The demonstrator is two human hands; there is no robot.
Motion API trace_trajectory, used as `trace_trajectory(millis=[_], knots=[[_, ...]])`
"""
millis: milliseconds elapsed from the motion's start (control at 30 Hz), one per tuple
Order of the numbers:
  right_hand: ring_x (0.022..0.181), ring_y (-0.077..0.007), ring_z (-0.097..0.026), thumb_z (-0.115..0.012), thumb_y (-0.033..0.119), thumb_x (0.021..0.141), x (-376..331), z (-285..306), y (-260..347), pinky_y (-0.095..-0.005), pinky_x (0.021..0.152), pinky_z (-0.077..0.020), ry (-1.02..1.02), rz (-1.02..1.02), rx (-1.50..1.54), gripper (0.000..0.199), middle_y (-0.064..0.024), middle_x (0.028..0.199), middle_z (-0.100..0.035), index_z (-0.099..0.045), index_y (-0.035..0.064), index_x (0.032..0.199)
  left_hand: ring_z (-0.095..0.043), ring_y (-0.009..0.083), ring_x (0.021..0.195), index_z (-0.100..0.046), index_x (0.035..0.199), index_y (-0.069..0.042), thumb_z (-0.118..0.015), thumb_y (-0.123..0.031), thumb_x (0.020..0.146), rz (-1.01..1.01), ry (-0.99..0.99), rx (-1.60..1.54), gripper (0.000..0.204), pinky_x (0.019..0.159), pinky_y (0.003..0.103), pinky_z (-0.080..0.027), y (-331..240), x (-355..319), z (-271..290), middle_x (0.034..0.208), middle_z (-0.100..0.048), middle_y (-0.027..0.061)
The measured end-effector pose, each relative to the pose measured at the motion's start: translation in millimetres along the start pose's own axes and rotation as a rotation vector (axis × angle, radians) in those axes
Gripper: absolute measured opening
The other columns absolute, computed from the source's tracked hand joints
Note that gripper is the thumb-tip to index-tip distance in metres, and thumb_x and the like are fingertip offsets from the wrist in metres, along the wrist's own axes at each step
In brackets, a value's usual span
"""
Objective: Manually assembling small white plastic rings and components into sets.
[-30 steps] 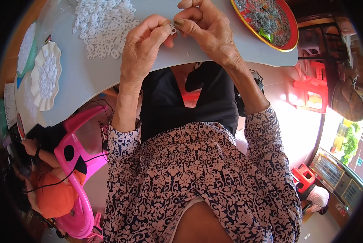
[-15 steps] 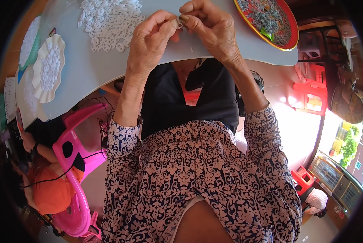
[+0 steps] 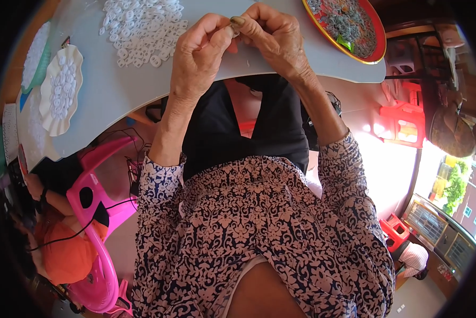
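Note:
My left hand (image 3: 198,61) and my right hand (image 3: 277,45) meet above the near edge of the grey table (image 3: 108,95). Thumbs and fingers of both pinch a tiny whitish plastic piece (image 3: 236,32), mostly hidden by the fingertips. Left of my left hand, a loose heap of small white plastic pieces with holes (image 3: 137,34) spreads over the tabletop. On the right, a round red tray with a gold rim (image 3: 377,57) holds a tangle of small grey parts (image 3: 349,26), too fine to tell apart. A bright green scrap (image 3: 345,43) lies among them.
A cream scalloped dish (image 3: 57,127) of white pieces stands at the table's left, beside a green tray (image 3: 36,77) with more. A person in orange (image 3: 68,249) is by a pink plastic chair (image 3: 108,275) at lower left. Red stools (image 3: 407,124) stand on the right.
My right thumb has shifted up and left over the small piece, which shows less than before. Both hands stay together. The whole view has shifted slightly.

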State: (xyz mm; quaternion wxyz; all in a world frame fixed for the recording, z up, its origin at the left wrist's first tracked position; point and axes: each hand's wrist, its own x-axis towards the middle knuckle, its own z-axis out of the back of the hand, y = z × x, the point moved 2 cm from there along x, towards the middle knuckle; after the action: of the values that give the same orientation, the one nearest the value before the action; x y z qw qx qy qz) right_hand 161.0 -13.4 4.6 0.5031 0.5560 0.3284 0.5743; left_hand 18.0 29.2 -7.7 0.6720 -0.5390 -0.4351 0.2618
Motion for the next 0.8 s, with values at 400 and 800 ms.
trace_trajectory(millis=[400, 800], knots=[[0.065, -0.0044, -0.054, -0.061, 0.022, 0.090, -2.4, 2.8, 4.8, -0.0202, 0.062, -0.0457, -0.015, -0.113, 0.073, 0.023, 0.0002, 0.068, -0.061, -0.061, -0.0004, 0.085, -0.055, 0.0070, 0.067, -0.058, 0.090, -0.001, -0.056, -0.016, 0.091, 0.040, -0.070, -0.051, 0.015, 0.059, 0.021, -0.043, -7.8, -3.5, -3.6, 0.075, -0.059, 0.0008], [0.063, -0.0045, -0.051, -0.065, 0.019, 0.088, -1.2, 0.3, -6.8, -0.0188, 0.059, -0.0420, -0.115, -0.153, 0.277, 0.019, 0.0006, 0.069, -0.060, -0.063, 0.0007, 0.084, -0.045, 0.0026, 0.058, -0.060, 0.090, -0.003, -0.056, -0.017, 0.091, 0.096, -0.066, -0.179, 0.014, 0.051, 0.018, -0.036, -2.6, 2.4, -15.8, 0.067, -0.055, -0.0022]])
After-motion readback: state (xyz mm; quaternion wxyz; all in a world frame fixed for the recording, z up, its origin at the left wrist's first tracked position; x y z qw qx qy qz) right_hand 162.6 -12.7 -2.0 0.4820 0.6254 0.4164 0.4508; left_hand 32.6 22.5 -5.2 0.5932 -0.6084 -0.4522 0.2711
